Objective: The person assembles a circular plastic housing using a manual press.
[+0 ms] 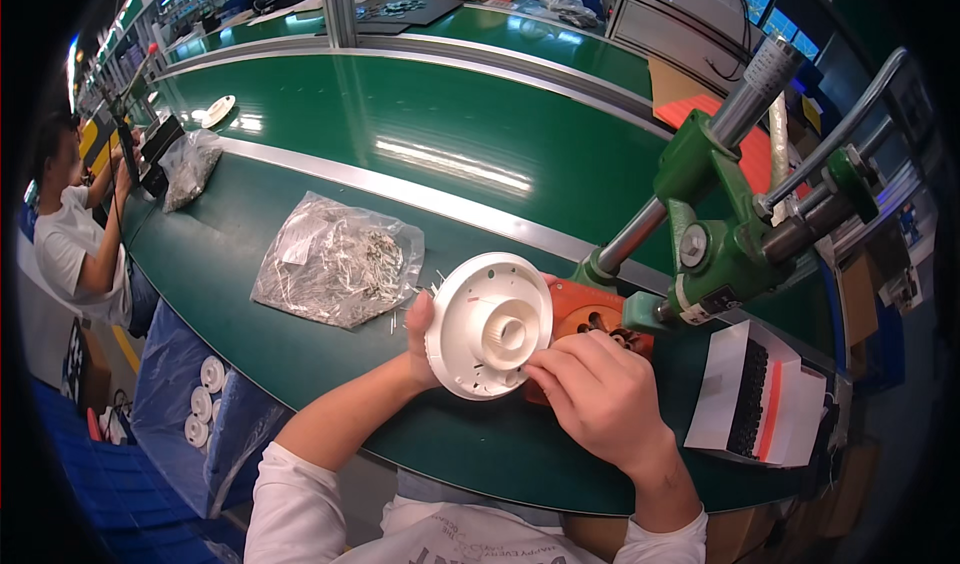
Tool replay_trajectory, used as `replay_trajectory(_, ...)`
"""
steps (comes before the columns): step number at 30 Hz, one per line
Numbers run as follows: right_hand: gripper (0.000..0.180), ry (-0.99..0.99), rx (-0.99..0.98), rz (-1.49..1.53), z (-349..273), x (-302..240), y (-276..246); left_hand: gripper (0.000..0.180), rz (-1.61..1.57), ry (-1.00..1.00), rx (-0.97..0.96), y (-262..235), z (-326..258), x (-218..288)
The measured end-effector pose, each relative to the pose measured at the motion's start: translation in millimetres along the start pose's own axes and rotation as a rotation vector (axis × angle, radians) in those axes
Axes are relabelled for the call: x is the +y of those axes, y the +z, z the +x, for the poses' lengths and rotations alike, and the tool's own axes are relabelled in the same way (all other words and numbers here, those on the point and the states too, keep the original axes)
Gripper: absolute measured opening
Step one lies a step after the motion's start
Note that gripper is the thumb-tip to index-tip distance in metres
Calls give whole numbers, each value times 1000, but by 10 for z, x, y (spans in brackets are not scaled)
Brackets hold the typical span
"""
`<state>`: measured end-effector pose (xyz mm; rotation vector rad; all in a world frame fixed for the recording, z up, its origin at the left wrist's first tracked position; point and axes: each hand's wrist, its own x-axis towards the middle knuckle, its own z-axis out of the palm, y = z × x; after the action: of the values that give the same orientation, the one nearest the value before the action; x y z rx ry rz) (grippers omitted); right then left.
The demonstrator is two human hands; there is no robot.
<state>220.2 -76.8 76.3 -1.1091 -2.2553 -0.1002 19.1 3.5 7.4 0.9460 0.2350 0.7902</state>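
My left hand (420, 339) grips the left rim of a round white plastic disc (488, 326) with a raised hollow hub, held tilted above the green table. My right hand (600, 394) pinches at the disc's lower right edge, fingers closed against it; whether a small part sits between the fingertips I cannot tell. Behind the disc an orange fixture block (590, 314) sits under a green hand press (725, 244) with a long metal lever.
A clear plastic bag of small metal pins (340, 261) lies to the left of the disc. A white box with black parts (760, 394) stands at the right. Another person (75, 244) sits far left. White discs (205, 404) rest in a blue bin below.
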Motion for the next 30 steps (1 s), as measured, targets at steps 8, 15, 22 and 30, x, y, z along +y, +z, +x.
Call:
replay_trajectory(8, 15, 62, 146, 207, 27, 86, 84, 132, -292, 60, 46, -2, -23, -143)
replay_trajectory(15, 15, 148, 159, 223, 31, 41, 128, 130, -231, 92, 92, 25, 10, -138)
replay_trajectory(22, 14, 222, 176, 212, 13, 39, 100, 131, -103, 120, 77, 116, 10, -40)
replay_trajectory(30, 20, 203, 140, 173, 11, 53, 21, 137, -189, 116, 39, 160, 14, -57)
